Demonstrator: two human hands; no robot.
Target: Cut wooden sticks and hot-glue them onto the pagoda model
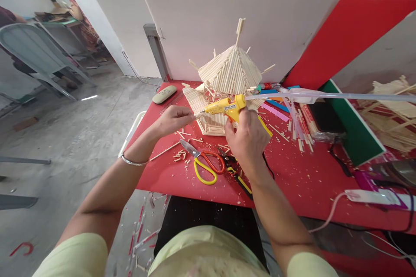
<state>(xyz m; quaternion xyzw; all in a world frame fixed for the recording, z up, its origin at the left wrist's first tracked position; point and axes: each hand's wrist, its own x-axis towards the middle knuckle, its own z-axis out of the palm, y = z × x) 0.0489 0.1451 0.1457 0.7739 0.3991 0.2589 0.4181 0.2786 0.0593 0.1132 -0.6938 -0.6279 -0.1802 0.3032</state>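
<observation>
My right hand (250, 140) is wrapped round the handle of a yellow hot glue gun (222, 106), whose nozzle points left. A long clear glue stick (292, 95) runs out of its back to the right. My left hand (173, 120) is closed in a pinch close to the nozzle tip; what its fingertips hold is too small to make out. Just behind the gun stands a pagoda-like model (232, 71) built of thin wooden sticks, with a pointed roof. Its lower part is partly hidden by the gun and my hands.
Scissors (205, 166) with red and yellow handles lie by black-and-yellow cutters (239, 179) among stick scraps. A glasses case (164, 94) sits at the left table edge. A green-sided box (354, 130), a power strip (373, 197) and cables occupy the right. White boards (195, 21) stand behind.
</observation>
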